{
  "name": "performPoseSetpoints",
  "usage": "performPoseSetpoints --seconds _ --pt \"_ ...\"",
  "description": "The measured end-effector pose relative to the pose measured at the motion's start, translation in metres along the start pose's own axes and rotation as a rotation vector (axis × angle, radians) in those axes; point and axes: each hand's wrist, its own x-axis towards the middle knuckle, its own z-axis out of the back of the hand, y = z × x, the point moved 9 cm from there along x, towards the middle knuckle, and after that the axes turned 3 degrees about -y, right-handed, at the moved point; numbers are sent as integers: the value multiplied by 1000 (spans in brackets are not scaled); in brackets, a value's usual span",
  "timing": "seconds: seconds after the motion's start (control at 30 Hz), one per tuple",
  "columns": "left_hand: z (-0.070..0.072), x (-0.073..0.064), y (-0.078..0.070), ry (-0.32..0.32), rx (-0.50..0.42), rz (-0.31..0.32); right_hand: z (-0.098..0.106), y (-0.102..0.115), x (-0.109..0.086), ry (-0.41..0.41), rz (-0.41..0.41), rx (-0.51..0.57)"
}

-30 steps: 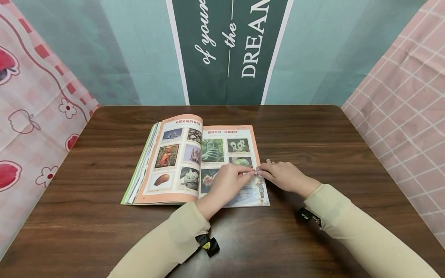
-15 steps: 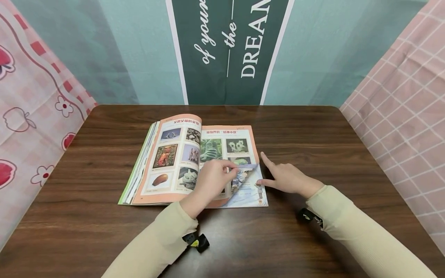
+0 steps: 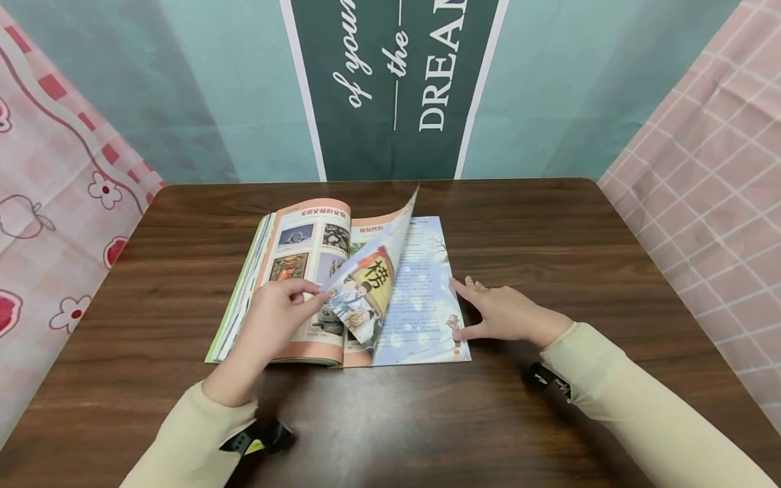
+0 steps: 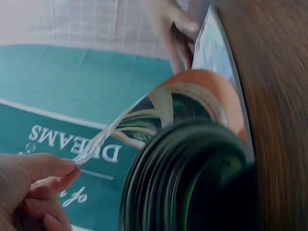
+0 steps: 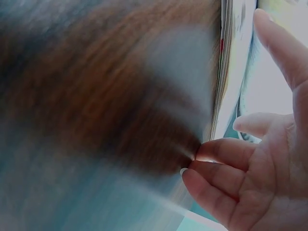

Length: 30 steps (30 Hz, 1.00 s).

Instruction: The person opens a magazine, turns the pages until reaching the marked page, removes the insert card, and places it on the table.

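Observation:
An open magazine [image 3: 421, 325] lies on the wooden table, its left pages bulging up from the spine. My left hand [image 3: 277, 315] pinches the edge of one lifted page [image 3: 375, 278] between thumb and fingers, over the left half. That page curls across the spine, its far corner standing up, and shows a yellow scroll picture. In the left wrist view the thumb and index finger grip the page [image 4: 96, 144] above the stacked page edges [image 4: 159, 173]. My right hand [image 3: 503, 313] rests at the magazine's right edge with fingers spread, thumb and index fingertip on the bluish page's margin.
The brown wooden table [image 3: 561, 251] extends all round the magazine. A teal cloth [image 3: 549, 88] with a lettered dark band hangs behind its far edge. Pink patterned cloths [image 3: 55, 203] hang at both sides.
My left hand has drawn the page up and leftward from the right edge, uncovering the bluish page beneath. My right hand has let go of the page edge and spread its fingers.

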Motion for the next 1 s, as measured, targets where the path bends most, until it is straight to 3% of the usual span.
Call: performPoseSetpoints --seconds 0.37,0.7,0.87,1.0 --pt "46 -22 24 -103 90 45 -3 5 -2 20 16 -12" --pt "73 -39 56 -245 146 39 -7 8 -4 56 23 -51" --pt "81 -46 75 -258 237 45 -9 10 -5 71 31 -53" --pt "82 -51 77 -206 318 73 -10 11 -6 82 35 -54"
